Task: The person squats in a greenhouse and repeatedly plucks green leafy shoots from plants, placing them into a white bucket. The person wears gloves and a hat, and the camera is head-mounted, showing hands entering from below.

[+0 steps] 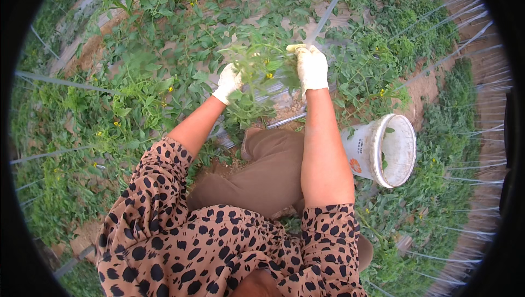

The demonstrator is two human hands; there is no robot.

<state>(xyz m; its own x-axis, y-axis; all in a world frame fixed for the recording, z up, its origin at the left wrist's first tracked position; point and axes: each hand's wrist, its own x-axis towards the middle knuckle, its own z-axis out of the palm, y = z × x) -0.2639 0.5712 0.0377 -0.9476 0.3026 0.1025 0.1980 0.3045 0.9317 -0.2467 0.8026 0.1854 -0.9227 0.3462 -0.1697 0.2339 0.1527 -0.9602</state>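
Both my hands wear whitish gloves and are raised around a leafy tomato plant (266, 57) with small yellow flowers. My left hand (229, 81) is at the plant's left side, its fingers curled into the foliage and partly hidden by blurred leaves. On the right side, my right hand (313, 67) is closed at the lower end of a pale plastic twine (334, 5), which slants up out of view. Its index finger points left towards the upper stem. Leaves touch or overlap the inner edges of both gloves.
A white plastic bucket (394, 151) with printing lies tilted to my right, a few leaves inside. Tomato plants (143, 67) spread all around over plastic film and soil. Several taut twines (67, 83) cross at left and many more (471, 51) at right. My bent knee (266, 161) is below my hands.
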